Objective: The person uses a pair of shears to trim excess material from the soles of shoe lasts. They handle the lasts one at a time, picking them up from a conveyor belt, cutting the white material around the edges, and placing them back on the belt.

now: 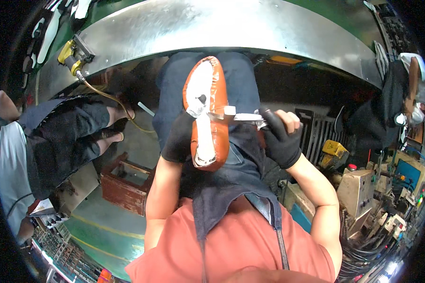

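A glossy orange-brown shoe point(211, 134), bottom up and toe pointing at the counter point(141, 29), sits over the person's lap, its leather puckered into small folds around a smooth white underside with a dark spot in it. The left hand point(180, 137), in a black glove with the wrist bent upward, is clamped on the shoe's narrow middle. The right hand point(282, 136), gloved alike with bare fingertips, is well apart from it, elbow bent outward, fingers wrapped around a pale-handled tool point(248, 117) whose blurred end reaches the shoe's side. The counter is shiny bare metal, carrying a yellow nail gun point(71, 59) with a curving hose point(109, 96).
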The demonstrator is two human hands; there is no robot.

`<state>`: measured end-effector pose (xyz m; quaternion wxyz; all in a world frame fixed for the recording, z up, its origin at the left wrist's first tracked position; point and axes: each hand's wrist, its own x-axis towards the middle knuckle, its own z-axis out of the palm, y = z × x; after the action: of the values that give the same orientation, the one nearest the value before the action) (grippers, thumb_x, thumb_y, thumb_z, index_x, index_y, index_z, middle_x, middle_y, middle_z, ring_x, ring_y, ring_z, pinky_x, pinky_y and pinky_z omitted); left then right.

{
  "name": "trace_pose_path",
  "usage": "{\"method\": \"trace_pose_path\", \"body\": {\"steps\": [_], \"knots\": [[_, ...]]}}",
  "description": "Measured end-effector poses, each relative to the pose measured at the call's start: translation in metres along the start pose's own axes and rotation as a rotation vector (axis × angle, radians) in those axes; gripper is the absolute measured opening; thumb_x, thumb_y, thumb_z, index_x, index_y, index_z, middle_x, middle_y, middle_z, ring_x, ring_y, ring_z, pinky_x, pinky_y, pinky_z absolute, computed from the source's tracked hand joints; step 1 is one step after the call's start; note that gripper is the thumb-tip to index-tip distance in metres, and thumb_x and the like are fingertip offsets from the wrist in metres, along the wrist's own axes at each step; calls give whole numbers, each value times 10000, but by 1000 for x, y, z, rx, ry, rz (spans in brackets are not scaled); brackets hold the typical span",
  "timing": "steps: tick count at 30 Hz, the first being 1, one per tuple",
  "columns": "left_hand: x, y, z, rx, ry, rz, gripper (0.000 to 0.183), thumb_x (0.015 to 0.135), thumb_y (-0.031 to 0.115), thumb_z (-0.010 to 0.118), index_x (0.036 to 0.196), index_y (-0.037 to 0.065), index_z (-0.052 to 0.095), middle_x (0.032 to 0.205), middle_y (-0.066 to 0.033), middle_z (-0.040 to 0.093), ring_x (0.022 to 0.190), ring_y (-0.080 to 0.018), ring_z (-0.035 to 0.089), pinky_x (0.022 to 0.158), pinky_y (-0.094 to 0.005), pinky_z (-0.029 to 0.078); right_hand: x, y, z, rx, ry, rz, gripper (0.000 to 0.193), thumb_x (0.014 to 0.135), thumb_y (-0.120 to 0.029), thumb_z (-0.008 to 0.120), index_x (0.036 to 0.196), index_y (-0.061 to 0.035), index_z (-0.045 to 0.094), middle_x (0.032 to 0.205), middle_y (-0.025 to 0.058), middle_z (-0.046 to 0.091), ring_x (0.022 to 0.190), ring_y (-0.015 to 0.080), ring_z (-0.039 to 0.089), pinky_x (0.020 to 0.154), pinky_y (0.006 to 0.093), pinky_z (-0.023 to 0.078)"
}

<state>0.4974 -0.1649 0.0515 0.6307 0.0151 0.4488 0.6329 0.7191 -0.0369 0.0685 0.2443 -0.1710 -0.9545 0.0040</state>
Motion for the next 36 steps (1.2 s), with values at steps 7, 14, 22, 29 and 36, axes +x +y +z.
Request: {"method": "trace_pose_path", "body": {"steps": [7,14,22,29,36], "knots": [[4,-6,-9,179,-8,43,389,991,234,411,1296,1,470,1191,-121,580,1029,-186,600,889,-315,489,1,0,3,2,-52,29,435,711,-181,702,1135,-133,624,1103,48,521,974,245,473,814,366,395],[10,-14,-19,48,27,-10,435,991,254,419,1342,-2,433,1241,-129,549,1076,-186,576,924,-323,476,-1,2,2,-8,-36,22,442,719,-216,686,1149,-134,624,1064,46,523,937,234,478,823,362,402],[0,-8,2,114,89,78,415,1001,241,399,1328,-12,429,1236,-124,551,1089,-186,567,940,-310,461,3,-2,0,-34,-17,3,430,693,-275,714,1095,-146,632,1120,18,546,957,215,482,794,355,406],[9,-18,-18,57,9,37,421,993,258,418,1309,-19,441,1249,-128,542,1085,-193,571,945,-319,456,10,-4,-6,-27,-10,-13,393,680,-290,728,1025,-119,649,1223,4,551,1021,216,486,852,362,381],[2,-4,-3,-57,29,-75,411,982,243,447,1310,-6,445,1243,-122,547,1084,-192,570,929,-314,467,-2,-7,-1,-19,-93,-2,323,695,-237,702,1005,-151,665,1179,13,559,1006,224,488,837,360,392]]}}
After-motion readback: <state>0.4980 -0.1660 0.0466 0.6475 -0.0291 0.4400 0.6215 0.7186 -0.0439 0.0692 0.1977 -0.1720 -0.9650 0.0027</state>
